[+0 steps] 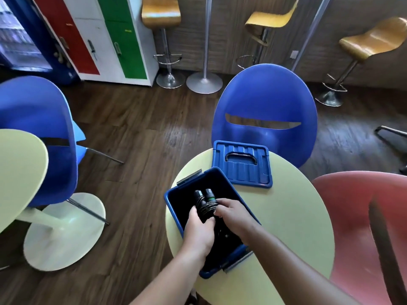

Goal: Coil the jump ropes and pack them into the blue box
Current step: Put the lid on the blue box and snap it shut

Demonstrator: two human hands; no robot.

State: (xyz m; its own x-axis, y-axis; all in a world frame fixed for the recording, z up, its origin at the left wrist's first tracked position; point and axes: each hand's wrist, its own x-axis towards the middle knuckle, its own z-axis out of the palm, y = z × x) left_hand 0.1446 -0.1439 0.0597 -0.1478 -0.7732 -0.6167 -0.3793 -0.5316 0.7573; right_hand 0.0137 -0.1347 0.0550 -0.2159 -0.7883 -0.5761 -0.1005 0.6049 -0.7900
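On the round pale tabletop (pixel 297 216), one open blue box (pixel 171 209) and its one blue lid (pixel 242 172), lying flat just beside it. Within the box mouth, one coiled black jump rope (pixel 206 206) with two handles (pixel 209 193) side by side. The left hand (pixel 199 230) grips the bundle, fingers curled round it. The right hand (pixel 231 213) pinches the coil opposite. Behind are two blue chairs (pixel 264 97) and three bar stools (pixel 161 12). The yellow tag (pixel 127 31) on the green locker door is too blurred to read.
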